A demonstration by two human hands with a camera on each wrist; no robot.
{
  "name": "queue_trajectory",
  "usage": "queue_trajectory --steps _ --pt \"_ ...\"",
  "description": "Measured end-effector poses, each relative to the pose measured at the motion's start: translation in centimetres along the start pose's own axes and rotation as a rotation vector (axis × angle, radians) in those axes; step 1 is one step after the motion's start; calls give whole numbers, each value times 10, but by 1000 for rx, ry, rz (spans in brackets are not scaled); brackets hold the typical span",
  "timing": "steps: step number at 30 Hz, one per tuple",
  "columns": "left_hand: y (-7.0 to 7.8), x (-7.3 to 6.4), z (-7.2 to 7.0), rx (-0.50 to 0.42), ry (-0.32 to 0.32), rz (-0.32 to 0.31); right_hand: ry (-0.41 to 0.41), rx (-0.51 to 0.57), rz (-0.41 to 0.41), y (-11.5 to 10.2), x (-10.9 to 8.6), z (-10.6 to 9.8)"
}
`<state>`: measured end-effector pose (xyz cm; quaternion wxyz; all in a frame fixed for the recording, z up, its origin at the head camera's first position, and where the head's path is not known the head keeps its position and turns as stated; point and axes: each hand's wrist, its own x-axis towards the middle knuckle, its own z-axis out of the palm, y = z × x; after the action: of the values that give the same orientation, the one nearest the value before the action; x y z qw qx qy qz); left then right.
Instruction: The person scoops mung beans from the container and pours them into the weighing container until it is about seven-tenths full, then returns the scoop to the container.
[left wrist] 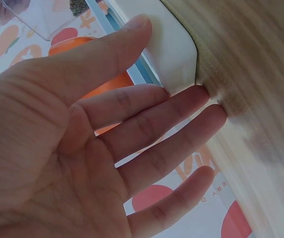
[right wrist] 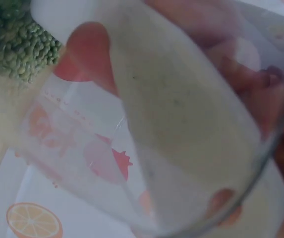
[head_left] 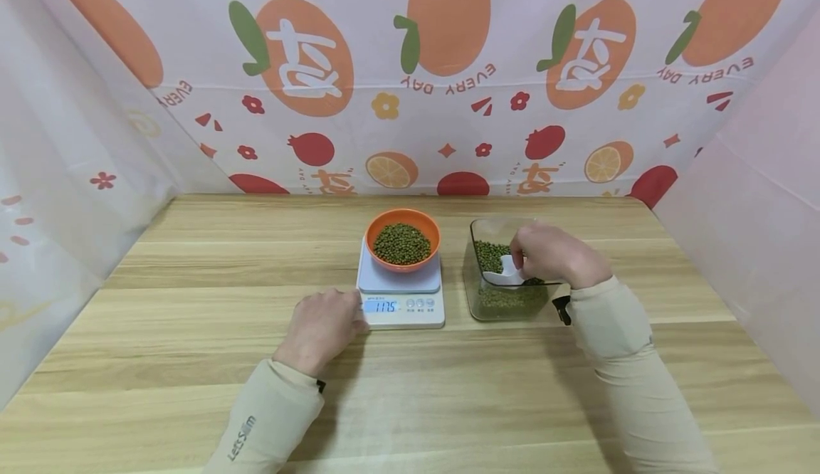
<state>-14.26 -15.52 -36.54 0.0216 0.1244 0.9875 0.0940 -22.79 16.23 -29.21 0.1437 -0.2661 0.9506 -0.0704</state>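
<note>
A white kitchen scale (head_left: 435, 317) reads 117.5 on its display, and an orange bowl (head_left: 403, 267) with green mung beans (head_left: 401, 243) in it stands on the platform. My left hand (head_left: 322, 328) rests against the scale's left side; in the left wrist view the thumb lies on the scale body (left wrist: 174, 44) and the fingers reach out fairly straight beside it. On the right, my right hand (head_left: 556, 252) grips a white scoop (head_left: 507, 272) inside a clear container (head_left: 477, 303) of mung beans. Through the container wall, the right wrist view shows the scoop (right wrist: 181, 104) large and blurred.
The scale and the container stand side by side on a wood-grain table (head_left: 410, 403). Behind the table hangs a fruit-print curtain (head_left: 442, 125), with pale curtains at both sides.
</note>
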Motion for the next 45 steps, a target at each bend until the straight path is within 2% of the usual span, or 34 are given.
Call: queue_trajectory --steps 11,21,35,45 --pt "-1 0 2 0 3 11 82 -105 -64 2 9 14" --pt "-1 1 2 6 19 20 83 -100 -54 1 10 18" --pt "-3 -1 4 12 21 20 39 -101 -29 -2 14 23" --pt "-2 1 4 2 18 26 57 -80 -47 0 13 24"
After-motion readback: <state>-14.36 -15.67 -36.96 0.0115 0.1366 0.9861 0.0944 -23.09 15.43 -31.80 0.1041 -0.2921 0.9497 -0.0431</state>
